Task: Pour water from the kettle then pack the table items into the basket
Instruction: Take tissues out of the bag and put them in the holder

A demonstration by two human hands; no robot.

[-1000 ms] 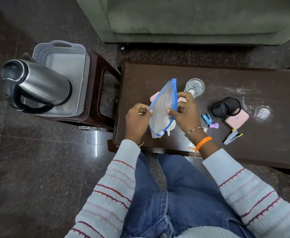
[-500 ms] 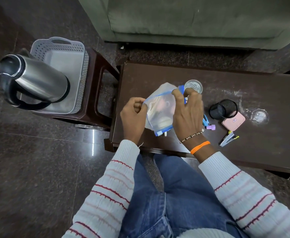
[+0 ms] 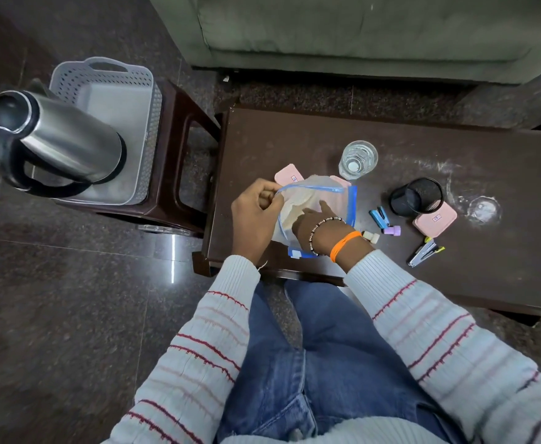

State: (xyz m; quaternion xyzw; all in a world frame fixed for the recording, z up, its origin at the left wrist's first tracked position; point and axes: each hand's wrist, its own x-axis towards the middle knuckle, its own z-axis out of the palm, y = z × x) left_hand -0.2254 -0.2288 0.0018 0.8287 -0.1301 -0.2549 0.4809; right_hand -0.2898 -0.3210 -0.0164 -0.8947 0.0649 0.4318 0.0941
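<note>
A clear zip pouch with blue trim lies open on the dark table near its front left. My left hand pinches the pouch's left rim. My right hand is pushed inside the pouch, fingers seen through the plastic; what they hold is unclear. A glass of water stands just behind the pouch. The steel kettle rests tilted in the grey basket on a stool to the left.
Right of the pouch lie a black mesh cup on its side, a pink box, a small blue stapler, a purple cap, a white cap and a metal stapler. Another pink box peeks out behind the pouch. A green sofa stands beyond.
The pouch went from held upright to lying open on the table. My right hand left the rim and slid inside it; my left hand kept its grip.
</note>
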